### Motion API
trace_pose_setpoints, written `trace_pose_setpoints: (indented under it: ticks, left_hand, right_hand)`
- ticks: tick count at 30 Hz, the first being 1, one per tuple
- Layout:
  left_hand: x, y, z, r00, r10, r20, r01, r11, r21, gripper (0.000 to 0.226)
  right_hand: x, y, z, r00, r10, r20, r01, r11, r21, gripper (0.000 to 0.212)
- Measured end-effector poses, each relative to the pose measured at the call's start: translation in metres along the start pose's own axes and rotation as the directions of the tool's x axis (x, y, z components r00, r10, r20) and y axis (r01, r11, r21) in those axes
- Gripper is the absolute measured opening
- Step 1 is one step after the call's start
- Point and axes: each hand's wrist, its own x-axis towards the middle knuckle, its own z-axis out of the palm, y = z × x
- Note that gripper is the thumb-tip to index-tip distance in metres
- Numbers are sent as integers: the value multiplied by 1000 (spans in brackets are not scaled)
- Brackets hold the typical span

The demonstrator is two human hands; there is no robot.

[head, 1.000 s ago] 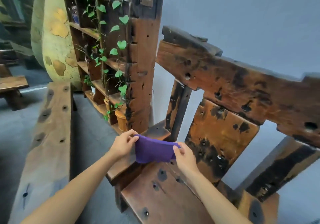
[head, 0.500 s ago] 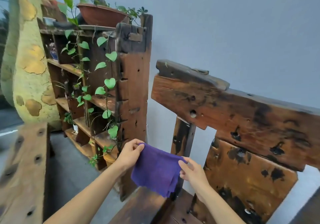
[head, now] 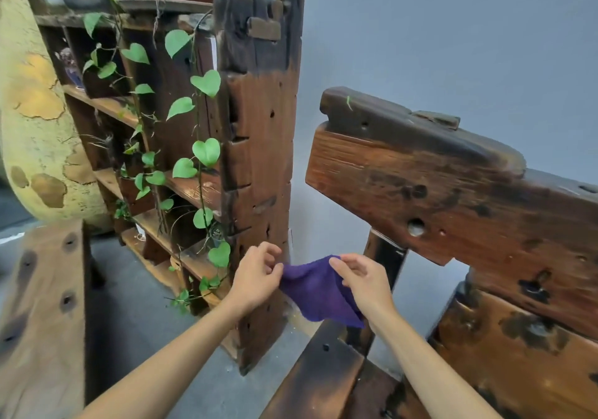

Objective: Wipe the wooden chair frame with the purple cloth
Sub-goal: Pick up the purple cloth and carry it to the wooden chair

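Observation:
The purple cloth (head: 318, 292) hangs in the air between my two hands, above the chair's left armrest (head: 318, 376). My left hand (head: 257, 276) pinches its left corner and my right hand (head: 364, 281) pinches its upper right edge. The wooden chair (head: 420, 189) fills the right side: a thick dark top rail, a worn back panel below it, and a left upright post partly hidden behind my right hand. The cloth does not touch the wood.
A tall rough wooden shelf unit (head: 259, 160) with a trailing green vine (head: 200, 147) stands just left of the chair. A plank table (head: 38, 305) runs along the lower left. A yellow crackled vase (head: 29, 101) sits far left. Grey wall behind.
The view has lifted and swung left from the chair seat toward the top rail. Both hands have raised the cloth off the seat area and regripped it.

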Motion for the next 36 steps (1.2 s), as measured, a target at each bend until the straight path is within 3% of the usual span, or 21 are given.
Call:
trace_pose_setpoints:
  ticks: [4, 8, 12, 16, 18, 24, 28, 32, 36]
  left_hand:
    - [14, 27, 11, 939, 161, 305, -106, 976, -190, 20]
    - [36, 33, 18, 935, 181, 305, -103, 961, -255, 28]
    - [67, 29, 16, 894, 220, 390, -57, 920, -389, 14]
    - [94, 25, 10, 863, 233, 447, -24, 905, -426, 14]
    - [107, 20, 6, 856, 238, 460, -58, 926, -372, 15]
    - [145, -10, 6, 834, 385, 394, -395, 917, -60, 16]
    - [168, -28, 12, 872, 377, 310, -378, 924, -59, 15]
    - [181, -44, 13, 887, 328, 325, -323, 944, -73, 13]
    - [188, -50, 10, 812, 310, 494, -418, 900, 121, 12]
  right_hand:
    - [13, -4, 24, 1000, 6, -6, -6, 1000, -3, 8]
    - [22, -9, 34, 996, 45, -73, -40, 997, 60, 5]
    - [32, -18, 37, 991, 58, -124, -47, 995, 89, 6]
    - [38, -24, 43, 987, 2, -163, 0, 1000, 12, 18]
    - [40, -25, 43, 983, -33, -178, 21, 997, -69, 28]
    - [34, -12, 26, 971, -58, -230, -15, 953, -302, 37]
    - [24, -7, 3, 923, -96, -374, -70, 911, -405, 46]
    - [9, 2, -24, 856, 36, -515, -253, 898, -359, 42]
    - [1, 6, -40, 806, 329, -492, -491, 836, -245, 16]
